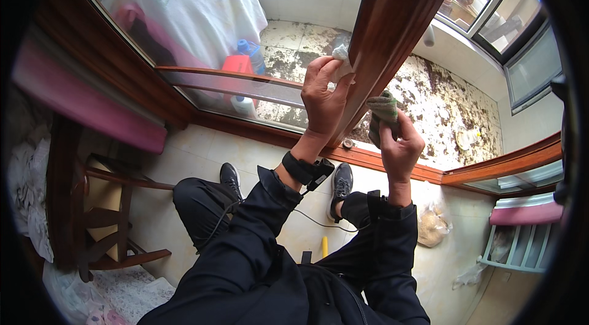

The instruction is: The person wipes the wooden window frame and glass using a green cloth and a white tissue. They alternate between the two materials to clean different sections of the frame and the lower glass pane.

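Observation:
My left hand (324, 95) is raised at the glass pane beside the reddish-brown wooden door post (382, 35). Its thumb and fingers pinch a crumpled white piece, perhaps tissue or thin plastic (340, 53). To the right and a little lower, my right hand (401, 147) grips a folded green and brown cloth (384, 113) near the post's edge. The two hands are apart. A small round object (347, 143) sits on the wooden sill (363, 157) at the foot of the post.
Past the doorway is a tiled floor (441, 95) covered in dark patches, with a clear bottle (468, 137) on it. Behind the glass stand a red box (237, 64) and a blue-capped bottle (251, 51). A wooden chair (122, 219) is left; a plastic bag (432, 223) lies right.

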`<state>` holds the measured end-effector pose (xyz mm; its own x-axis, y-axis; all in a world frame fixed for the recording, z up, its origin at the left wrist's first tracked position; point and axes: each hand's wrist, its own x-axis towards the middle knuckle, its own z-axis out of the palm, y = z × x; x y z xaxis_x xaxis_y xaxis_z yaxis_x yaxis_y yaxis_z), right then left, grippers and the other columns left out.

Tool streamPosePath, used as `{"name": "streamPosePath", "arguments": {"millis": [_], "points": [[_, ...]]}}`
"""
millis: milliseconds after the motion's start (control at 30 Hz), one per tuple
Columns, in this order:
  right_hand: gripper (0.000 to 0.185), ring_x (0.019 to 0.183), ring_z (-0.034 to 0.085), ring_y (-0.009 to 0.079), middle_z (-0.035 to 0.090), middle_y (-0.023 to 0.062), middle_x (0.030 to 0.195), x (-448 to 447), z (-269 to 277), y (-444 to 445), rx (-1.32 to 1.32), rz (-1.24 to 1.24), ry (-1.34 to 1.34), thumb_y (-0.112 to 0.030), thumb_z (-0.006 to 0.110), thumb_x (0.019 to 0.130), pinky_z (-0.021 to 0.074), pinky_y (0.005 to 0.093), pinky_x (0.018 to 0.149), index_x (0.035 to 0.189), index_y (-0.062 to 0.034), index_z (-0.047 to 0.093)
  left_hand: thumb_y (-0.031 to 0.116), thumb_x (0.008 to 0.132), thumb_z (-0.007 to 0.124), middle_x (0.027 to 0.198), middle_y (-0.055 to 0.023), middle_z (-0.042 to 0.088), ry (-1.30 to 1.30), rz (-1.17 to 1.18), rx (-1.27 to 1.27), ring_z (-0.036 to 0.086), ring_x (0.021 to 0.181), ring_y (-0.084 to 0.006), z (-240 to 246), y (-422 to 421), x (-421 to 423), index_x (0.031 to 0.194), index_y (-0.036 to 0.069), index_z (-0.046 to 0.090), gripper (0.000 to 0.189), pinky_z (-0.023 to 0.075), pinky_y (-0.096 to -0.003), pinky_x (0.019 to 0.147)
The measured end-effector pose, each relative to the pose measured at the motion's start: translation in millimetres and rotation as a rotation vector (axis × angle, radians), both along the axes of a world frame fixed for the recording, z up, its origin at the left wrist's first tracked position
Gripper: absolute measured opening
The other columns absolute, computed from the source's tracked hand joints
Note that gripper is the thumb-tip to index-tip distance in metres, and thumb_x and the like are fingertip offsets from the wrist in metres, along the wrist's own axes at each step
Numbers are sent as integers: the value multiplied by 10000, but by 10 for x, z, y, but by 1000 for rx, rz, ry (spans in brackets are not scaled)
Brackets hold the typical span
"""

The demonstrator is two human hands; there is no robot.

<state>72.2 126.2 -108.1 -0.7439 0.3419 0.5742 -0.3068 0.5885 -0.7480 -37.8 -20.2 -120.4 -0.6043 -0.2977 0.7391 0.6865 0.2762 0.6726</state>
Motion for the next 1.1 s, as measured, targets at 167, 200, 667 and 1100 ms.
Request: {"name": "streamPosePath", "arguments": {"millis": [167, 200, 667, 1100], "points": [[313, 770, 722, 94, 777, 74, 863, -24, -14, -6, -15, -4, 12, -13, 709, 886, 573, 263, 721, 1196, -15, 755, 4, 848, 814, 1051, -101, 743, 55, 35, -88, 725, 948, -262, 89, -80, -18, 1049, 9, 778, 205, 585, -344, 833], [312, 769, 722, 94, 776, 74, 862, -27, -16, -5, -22, -3, 13, -14, 710, 885, 572, 265, 718, 1194, -16, 755, -9, 849, 806, 1043, -100, 744, 56, 20, -99, 727, 938, -257, 142, -115, -14, 1045, 7, 778, 199, 586, -341, 827], [300, 723, 739, 156, 768, 121, 841, -47, -24, -2, 45, -36, 30, -34, 716, 861, 583, 292, 694, 1157, -25, 761, -55, 864, 751, 1005, -106, 721, 234, 73, -106, 706, 869, -255, 632, 1, -235, 1083, 4, 783, 229, 570, -347, 786], [293, 781, 759, 327, 769, 160, 940, -51, 36, -32, 56, -32, 60, -85, 711, 802, 609, 377, 682, 1091, -55, 752, 24, 885, 812, 1029, -86, 778, 168, 181, -159, 740, 892, -200, 515, -33, -222, 1108, 44, 804, 224, 589, -332, 797]]}}
